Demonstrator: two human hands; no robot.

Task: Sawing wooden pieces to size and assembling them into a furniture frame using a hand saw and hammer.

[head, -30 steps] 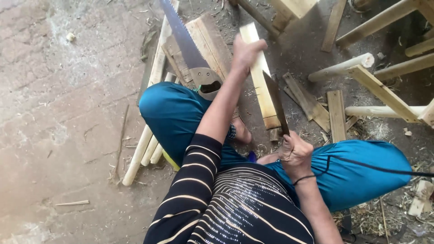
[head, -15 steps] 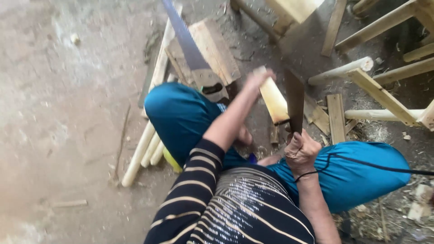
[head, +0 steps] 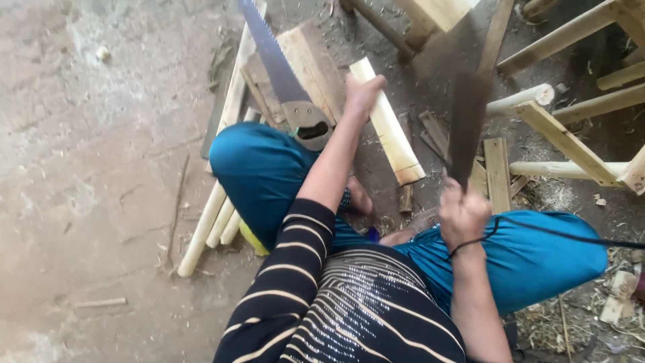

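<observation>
I sit on the ground in teal trousers. My left hand (head: 363, 91) grips the far end of a pale split wooden slat (head: 392, 131) that stands slanted on the floor in front of my knees. My right hand (head: 462, 212) is closed around the handle of a long dark chopping blade (head: 467, 124), raised and blurred, to the right of the slat and apart from it.
A handsaw (head: 282, 74) lies across flat boards (head: 309, 60) beyond my left knee. Several pale round poles (head: 215, 215) lie at the left. Wooden frame pieces (head: 571, 141) and short offcuts (head: 497, 168) lie at the right, with shavings around.
The blade has swung up from low beside the slat to a raised position. The slat and my left hand shifted slightly left and upward.
</observation>
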